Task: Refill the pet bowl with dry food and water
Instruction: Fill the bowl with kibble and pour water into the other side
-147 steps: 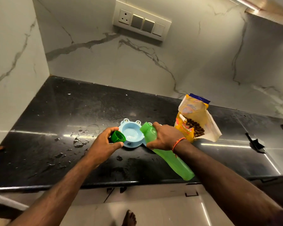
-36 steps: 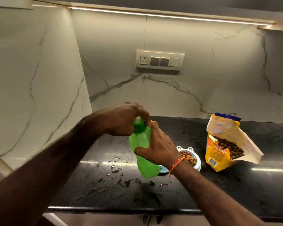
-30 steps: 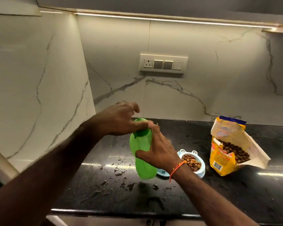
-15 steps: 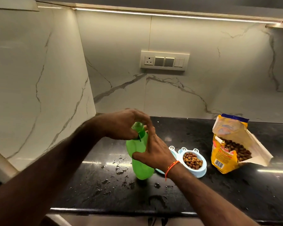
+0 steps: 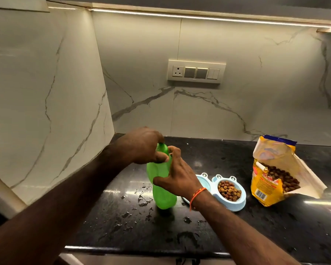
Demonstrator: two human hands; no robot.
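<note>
Left hand [image 5: 141, 145] sits over the top of the bottle [image 5: 161, 185], fingers curled tight around the cap [image 5: 162, 147] — grip closed on cap. Bottle is green, upright, base on the black tabletop [image 5: 275, 226], left of centre. Water drops [image 5: 143, 199] scattered on the tabletop around and left of the bottle base. Right hand [image 5: 177, 177] wraps the bottle body just below the neck, thumb on the near side, fingers round the far side — grip closed on the bottle; orange thread band [image 5: 196, 196] on that wrist. Just right of the bottle, partly behind the right wrist: light blue double bowl [image 5: 235, 204]. Its left cup [image 5: 203, 181] is mostly hidden, contents can't tell. Right cup holds brown kibble [image 5: 228, 191], heaped roughly to the rim. Further right, apart from the bowl: yellow food bag [image 5: 262, 188], standing, top torn open and sagging right, kibble visible inside. Switch panel [image 5: 196, 72] on the marble wall behind.
</note>
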